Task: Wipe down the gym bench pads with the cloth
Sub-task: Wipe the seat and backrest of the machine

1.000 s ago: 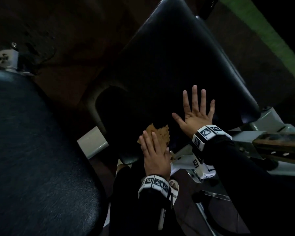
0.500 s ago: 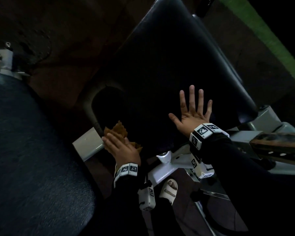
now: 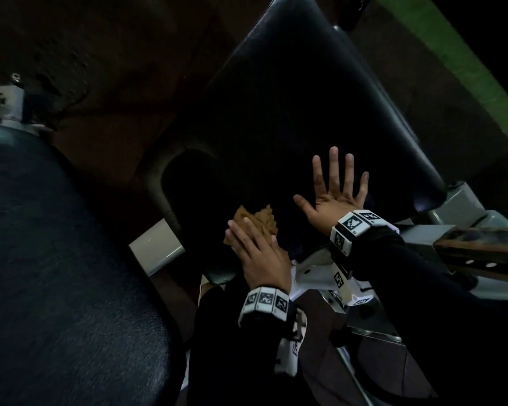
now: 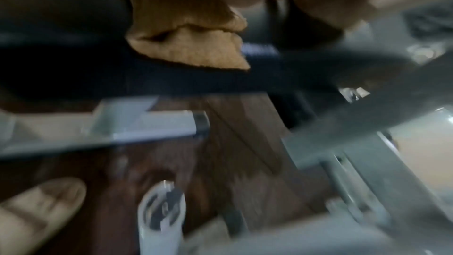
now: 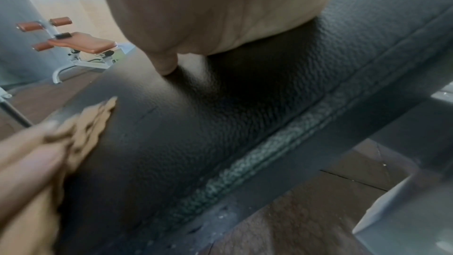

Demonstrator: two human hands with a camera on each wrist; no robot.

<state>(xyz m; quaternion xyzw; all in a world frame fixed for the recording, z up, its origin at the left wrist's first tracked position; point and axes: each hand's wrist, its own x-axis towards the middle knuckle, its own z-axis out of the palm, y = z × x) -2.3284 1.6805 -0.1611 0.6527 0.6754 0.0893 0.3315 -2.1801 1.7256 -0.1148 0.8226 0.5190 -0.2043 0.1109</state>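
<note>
A black padded bench pad [image 3: 299, 112] slopes away from me in the head view. My left hand [image 3: 252, 244] lies flat with straight fingers on a tan cloth [image 3: 255, 222], pressing it against the pad's near lower edge. The cloth [image 4: 193, 34] shows crumpled under the palm in the left wrist view, and at the left edge [image 5: 81, 133] of the right wrist view. My right hand [image 3: 335, 197] rests on the pad to the right of the cloth, fingers spread and straight, holding nothing. Its thumb tip [image 5: 166, 69] touches the textured pad [image 5: 245, 113].
A second dark pad [image 3: 56, 273] fills the left of the head view. Grey metal frame parts [image 3: 156, 247] sit below the pad, with more frame [image 3: 467, 218] at the right. A brown-padded machine [image 5: 81, 44] stands further off. My sandalled foot [image 4: 159, 216] is on the dark wooden floor.
My left hand swept the cloth left along the pad's lower edge, then back right toward the middle. The right hand stayed planted on the pad.
</note>
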